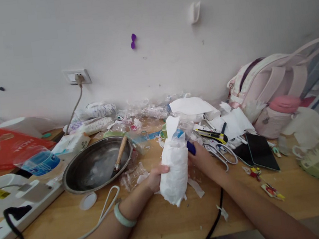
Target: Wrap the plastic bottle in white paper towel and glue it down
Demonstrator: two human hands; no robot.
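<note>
Holding the white bundle [173, 173] over the table [160, 228], the left hand [155, 178] steadies sides already papered, while the right hand [200, 158] grips a blue tool [191, 147] near a strip [172, 125] seemingly not yet pressed down.

Head-worn, the single camera faces forward and down over the counter [160, 228] toward the wall [148, 17] across the upper frame, with the left hand [155, 178] and right hand [200, 156] close, at lower centre.
</note>
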